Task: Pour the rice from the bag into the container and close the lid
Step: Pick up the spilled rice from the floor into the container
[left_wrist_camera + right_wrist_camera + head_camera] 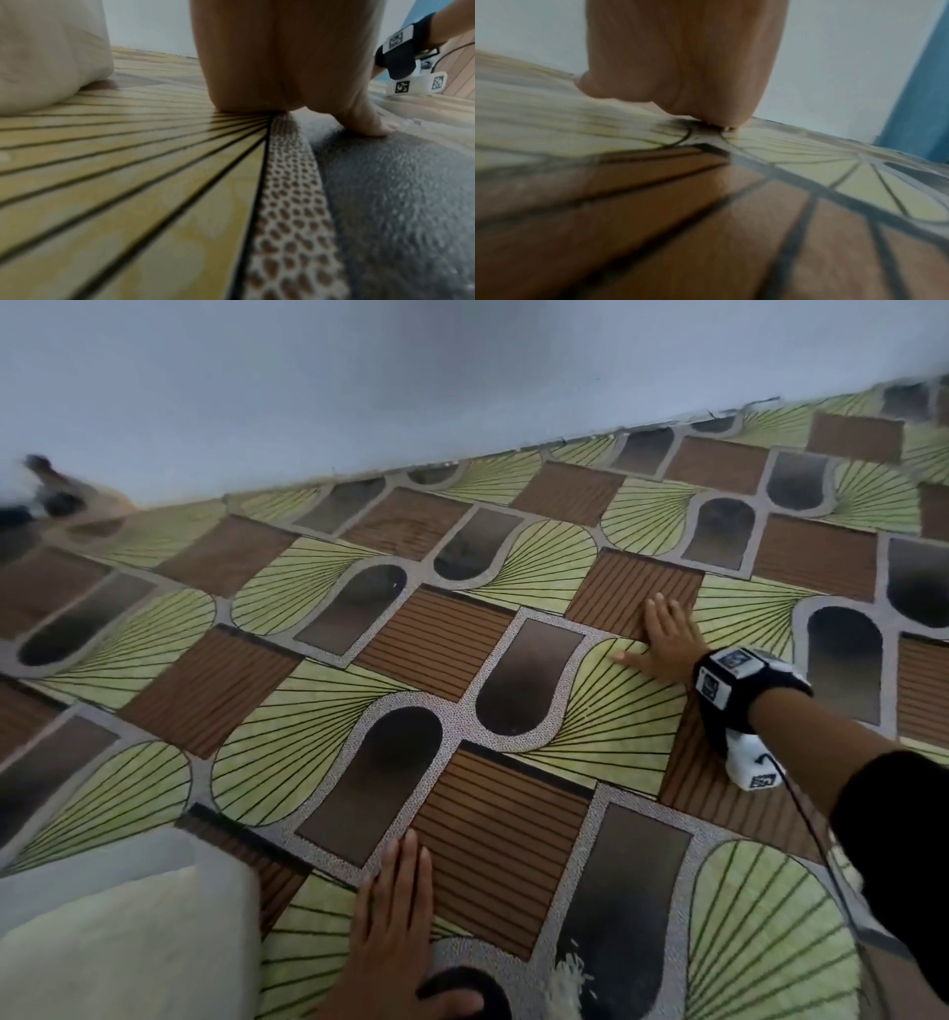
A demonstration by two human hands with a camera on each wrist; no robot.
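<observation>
Both hands lie flat, palm down, on the patterned floor mat [462, 670]. My left hand [395, 891] rests near the bottom centre with straight fingers, and its palm [277, 60] fills the left wrist view. My right hand [662, 634] presses flat further away on the right; its palm [685, 60] meets the mat in the right wrist view. A pale, translucent bag or container of rice [118, 932] stands blurred at the bottom left, just left of my left hand, and appears as a cream bulk [49, 52] in the left wrist view. Neither hand holds anything.
A small heap of spilled rice grains [567, 978] lies on the mat right of my left wrist. A pale wall [359, 377] bounds the mat at the back. A blurred brown and dark object [56, 495] sits at the far left by the wall.
</observation>
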